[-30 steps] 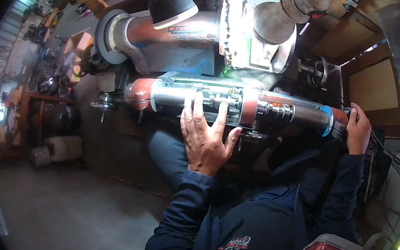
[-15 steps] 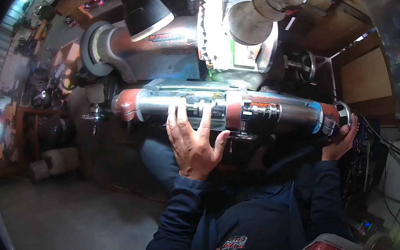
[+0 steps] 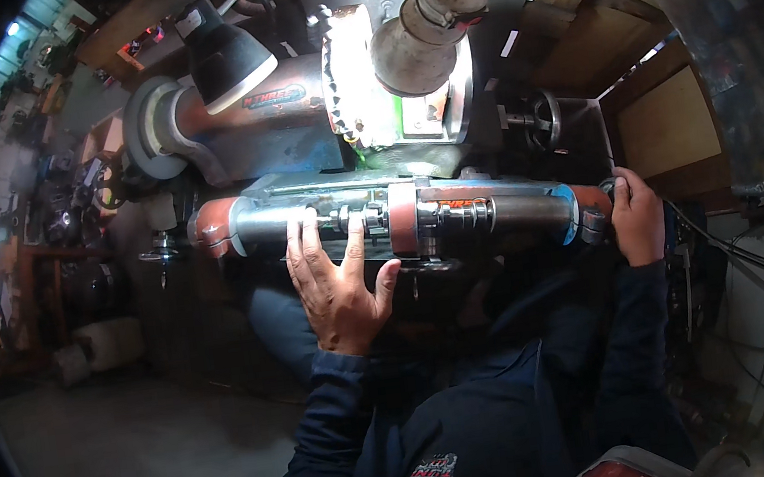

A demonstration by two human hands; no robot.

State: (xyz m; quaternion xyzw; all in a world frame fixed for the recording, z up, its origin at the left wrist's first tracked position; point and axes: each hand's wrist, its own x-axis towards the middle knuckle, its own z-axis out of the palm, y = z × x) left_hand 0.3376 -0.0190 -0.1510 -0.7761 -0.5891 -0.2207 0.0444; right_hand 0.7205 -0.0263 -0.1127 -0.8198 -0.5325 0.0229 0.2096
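Observation:
A long machine bed with bare metal cylinders and red end housings [image 3: 219,228] runs across in front of me. My left hand [image 3: 336,292] is open, its fingers spread and the fingertips resting on the bright metal cylinder [image 3: 265,230] left of the red middle collar [image 3: 403,221]. Small machined parts [image 3: 359,220] sit by its index finger. At the right end, past the blue-edged red housing [image 3: 593,203], my right hand [image 3: 637,221] is closed on a handwheel [image 3: 607,184]. The hand mostly covers the wheel.
Behind the bed stands a red-brown grinder head [image 3: 258,125] with a brightly lit round guard [image 3: 351,75]. A black lamp [image 3: 222,58] and a pale lamp [image 3: 420,43] hang over it. Another handwheel [image 3: 541,122] is at back right. Cables [image 3: 726,244] run down the right side.
The view has shifted, so the machine sits further left. My right hand has moved up and round the handwheel, now covering more of it. My left hand keeps its place on the cylinder.

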